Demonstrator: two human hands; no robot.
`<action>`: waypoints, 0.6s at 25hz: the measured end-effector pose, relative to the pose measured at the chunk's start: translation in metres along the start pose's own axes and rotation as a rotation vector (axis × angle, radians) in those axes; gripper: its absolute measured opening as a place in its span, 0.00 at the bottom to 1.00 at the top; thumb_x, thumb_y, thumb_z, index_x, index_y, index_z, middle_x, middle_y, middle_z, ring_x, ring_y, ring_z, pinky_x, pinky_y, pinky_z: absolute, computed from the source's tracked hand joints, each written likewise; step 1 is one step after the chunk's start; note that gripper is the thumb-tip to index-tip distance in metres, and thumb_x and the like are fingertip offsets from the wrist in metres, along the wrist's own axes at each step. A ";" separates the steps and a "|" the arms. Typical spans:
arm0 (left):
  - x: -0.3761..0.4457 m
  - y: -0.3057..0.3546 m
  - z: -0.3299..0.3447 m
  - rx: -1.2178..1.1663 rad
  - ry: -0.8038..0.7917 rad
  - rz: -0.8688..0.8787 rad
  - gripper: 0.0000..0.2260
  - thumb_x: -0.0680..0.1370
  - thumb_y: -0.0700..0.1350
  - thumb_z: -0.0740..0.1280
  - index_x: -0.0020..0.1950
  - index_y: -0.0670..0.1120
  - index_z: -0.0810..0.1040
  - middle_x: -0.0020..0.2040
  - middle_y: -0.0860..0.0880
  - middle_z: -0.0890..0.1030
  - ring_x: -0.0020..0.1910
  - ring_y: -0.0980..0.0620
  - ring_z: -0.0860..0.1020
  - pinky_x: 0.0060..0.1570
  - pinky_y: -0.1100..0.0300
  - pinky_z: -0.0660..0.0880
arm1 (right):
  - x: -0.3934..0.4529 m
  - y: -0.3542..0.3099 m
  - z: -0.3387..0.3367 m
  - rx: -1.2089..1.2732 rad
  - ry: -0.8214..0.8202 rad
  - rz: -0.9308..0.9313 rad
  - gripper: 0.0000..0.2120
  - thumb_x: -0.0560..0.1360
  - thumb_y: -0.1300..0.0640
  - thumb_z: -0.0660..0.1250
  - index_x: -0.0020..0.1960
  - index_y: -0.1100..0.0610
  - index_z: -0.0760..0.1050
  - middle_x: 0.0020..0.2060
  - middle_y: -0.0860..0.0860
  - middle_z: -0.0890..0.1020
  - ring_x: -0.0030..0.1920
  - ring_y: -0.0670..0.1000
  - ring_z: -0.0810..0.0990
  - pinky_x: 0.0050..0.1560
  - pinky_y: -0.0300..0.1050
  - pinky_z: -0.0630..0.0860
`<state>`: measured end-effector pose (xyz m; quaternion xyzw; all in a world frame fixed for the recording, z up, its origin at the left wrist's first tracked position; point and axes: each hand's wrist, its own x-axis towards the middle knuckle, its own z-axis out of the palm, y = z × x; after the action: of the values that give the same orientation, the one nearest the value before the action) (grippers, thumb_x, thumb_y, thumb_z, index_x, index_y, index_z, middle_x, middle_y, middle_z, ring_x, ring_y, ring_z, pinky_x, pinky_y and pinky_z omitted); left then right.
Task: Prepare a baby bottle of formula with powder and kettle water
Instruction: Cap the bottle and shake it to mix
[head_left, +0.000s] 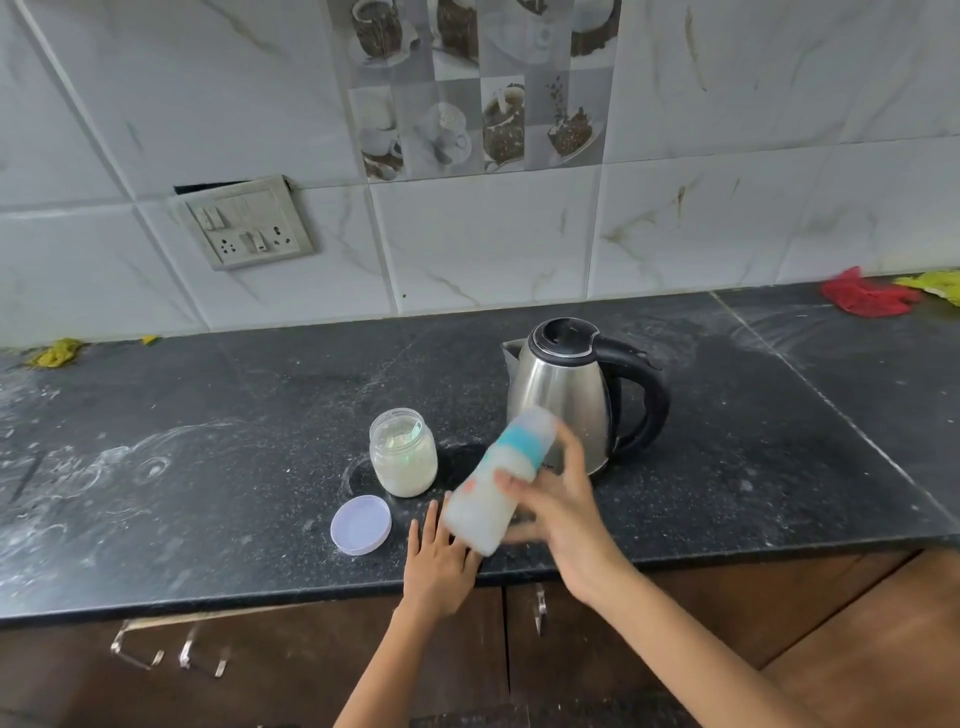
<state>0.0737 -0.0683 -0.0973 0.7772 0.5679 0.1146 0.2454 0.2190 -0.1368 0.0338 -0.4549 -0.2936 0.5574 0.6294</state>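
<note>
Nearest the camera, two bare forearms reach up from the lower edge over brown wooden cabinet doors (597, 639) to a black speckled stone worktop (208, 467). Right hand (558, 512): fingers clamped around the middle of a translucent plastic baby bottle with a turquoise collar and clear cap (498, 480), which is motion-blurred, filled with whitish liquid, and tilted with its capped end up and toward a stainless-steel electric kettle with a black lid and handle (569, 389). The bottle overlaps the lower front of the kettle and is held above the worktop. Left hand (441, 556): fingers extended and spread apart, holding nothing, lying at the front edge of the worktop just below and left of the bottle's base; whether it touches the bottle cannot be told. Left of the kettle, near it, stands an open clear glass jar of off-white powder (403, 452) with a scoop inside. In front of the jar, farther left of the kettle, lies a round pale lilac plastic lid (361, 525), flat on the worktop. Behind the kettle rises a white marble-patterned tiled wall (493, 239), with a grey switch-and-socket plate (244, 223) well to the kettle's left.
</note>
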 end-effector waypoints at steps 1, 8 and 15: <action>-0.001 -0.004 0.003 -0.036 -0.011 -0.012 0.29 0.77 0.58 0.55 0.75 0.47 0.58 0.77 0.46 0.57 0.76 0.47 0.54 0.75 0.47 0.47 | -0.009 0.002 0.006 -0.054 -0.072 0.028 0.42 0.63 0.60 0.77 0.69 0.41 0.62 0.59 0.55 0.80 0.54 0.56 0.83 0.40 0.61 0.82; 0.003 0.001 0.000 -0.029 0.121 0.072 0.24 0.81 0.57 0.53 0.74 0.47 0.60 0.76 0.46 0.59 0.75 0.46 0.55 0.73 0.42 0.56 | -0.003 -0.004 0.004 0.047 -0.068 0.001 0.39 0.66 0.61 0.74 0.70 0.42 0.61 0.58 0.56 0.80 0.55 0.58 0.83 0.46 0.68 0.80; 0.008 -0.007 0.003 0.232 -0.011 0.100 0.31 0.73 0.65 0.36 0.75 0.59 0.41 0.78 0.49 0.41 0.77 0.47 0.41 0.72 0.50 0.36 | 0.003 -0.013 -0.008 0.104 0.075 -0.028 0.36 0.67 0.59 0.73 0.70 0.42 0.63 0.60 0.55 0.78 0.54 0.57 0.83 0.41 0.58 0.82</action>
<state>0.0720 -0.0601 -0.1039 0.8285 0.5364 0.0560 0.1509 0.2323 -0.1355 0.0416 -0.4376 -0.2469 0.5456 0.6707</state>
